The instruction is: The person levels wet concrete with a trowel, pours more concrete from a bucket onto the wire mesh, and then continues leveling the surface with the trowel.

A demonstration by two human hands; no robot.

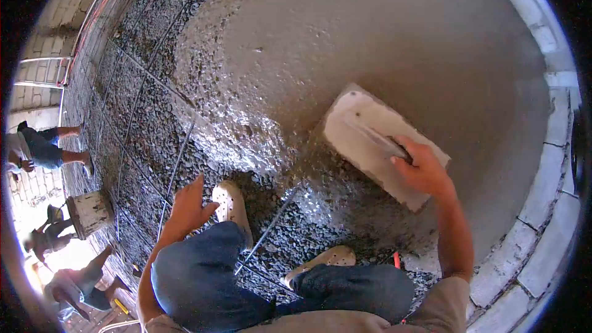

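Observation:
My right hand [419, 165] is wrapped round the handle of a wide rectangular float [370, 124], whose pale, smeared back faces up. The float lies on wet grey concrete [468, 74], near the edge where smooth concrete turns to rough, stony mix. My left hand [188, 206] is empty, its fingers apart, beside my left knee and above the gravel. Between my feet, in light clogs [231, 206], a thin metal bar [268, 228] crosses the gravel.
Gravel [148, 111] with a grid of thin bars spreads to the left. A block wall [546, 191] curves along the right. A dirty bucket [90, 213] and several people stand at the far left. A short red pipe [396, 259] sticks up near my right knee.

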